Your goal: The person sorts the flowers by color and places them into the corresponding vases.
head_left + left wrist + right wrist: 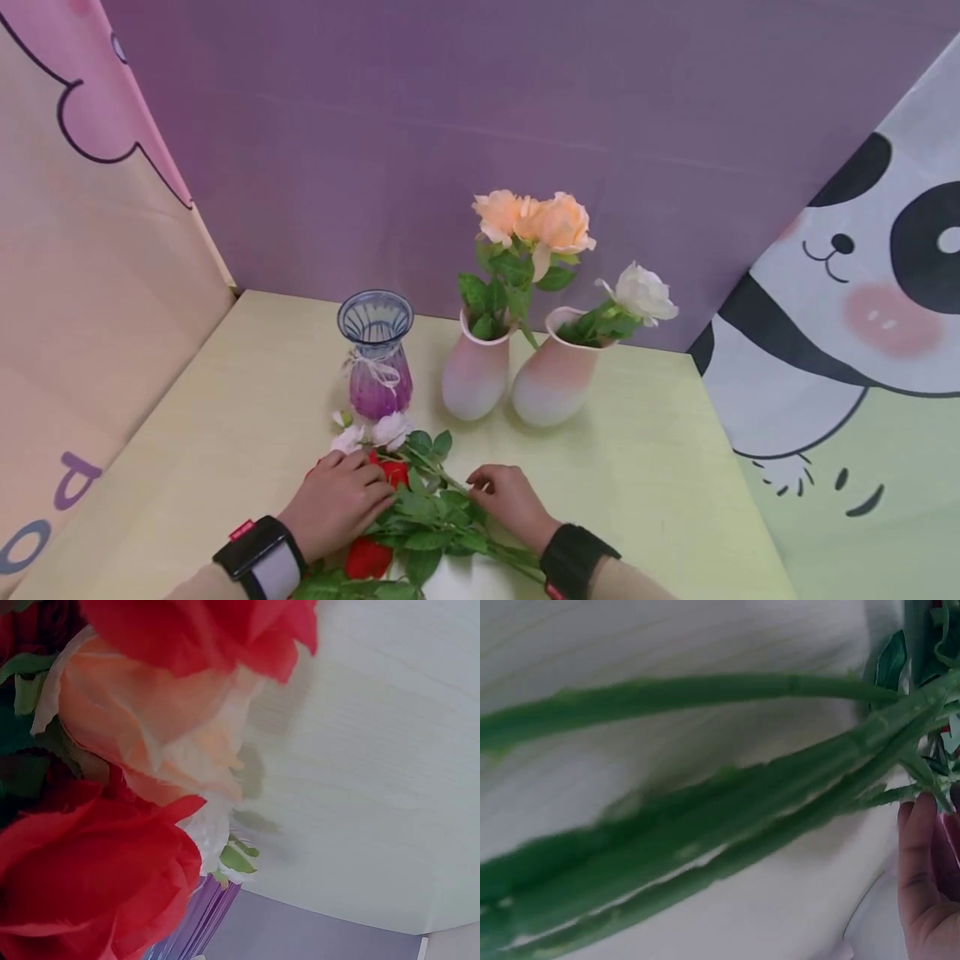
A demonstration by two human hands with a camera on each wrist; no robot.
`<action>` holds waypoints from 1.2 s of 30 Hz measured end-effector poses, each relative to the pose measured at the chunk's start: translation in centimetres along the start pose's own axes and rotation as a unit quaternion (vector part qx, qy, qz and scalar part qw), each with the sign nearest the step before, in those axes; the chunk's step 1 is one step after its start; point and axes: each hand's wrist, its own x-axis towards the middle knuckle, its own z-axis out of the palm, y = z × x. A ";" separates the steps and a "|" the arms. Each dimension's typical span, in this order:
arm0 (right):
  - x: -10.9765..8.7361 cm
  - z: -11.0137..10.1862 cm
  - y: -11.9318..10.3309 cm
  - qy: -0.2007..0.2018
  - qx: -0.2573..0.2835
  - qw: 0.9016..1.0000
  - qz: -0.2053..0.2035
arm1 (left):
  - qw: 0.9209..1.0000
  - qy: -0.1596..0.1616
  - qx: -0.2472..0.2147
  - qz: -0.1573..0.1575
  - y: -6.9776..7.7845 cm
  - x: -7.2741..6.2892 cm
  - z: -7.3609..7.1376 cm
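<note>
Artificial roses lie in a bunch at the table's front, with red blooms [367,557], white blooms [392,430] and leafy green stems [427,537]. My left hand [337,500] rests over the red blooms with bent fingers; its thumb and whatever lies under the palm are hidden. On the right of the bunch, my right hand [513,504] pinches a thin stem [889,796] between its fingertips. Close up in the left wrist view are a red rose [97,862] and a peach rose [157,720]; the hand itself is not seen there.
A blue-to-purple glass vase [381,379] with a white bow stands behind the bunch. Beside it are two pink-and-white vases, one [474,379] with peach roses [558,223], the other [555,383] tilted with a white rose [643,293]. A purple backdrop [450,125] rises behind.
</note>
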 end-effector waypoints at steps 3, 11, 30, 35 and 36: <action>0.3 0.2 -0.4 0.001 -0.025 1.000 -0.011 | 1.000 -0.006 0.000 -0.002 0.0 0.0 -0.1; 0.9 1.1 -0.7 0.053 -0.153 0.986 -0.047 | 1.000 0.000 0.002 -0.001 0.0 0.2 -0.2; 0.7 0.9 -0.7 0.040 -0.092 0.995 -0.008 | 1.000 -0.025 0.000 -0.016 -0.1 0.5 -0.8; 0.5 0.5 -1.1 0.041 -0.064 0.997 0.006 | 0.999 -0.029 0.002 -0.017 -0.2 0.3 -0.8; 0.5 0.4 -1.2 0.043 -0.064 0.997 0.006 | 0.999 -0.031 0.003 -0.017 -0.2 0.3 -0.8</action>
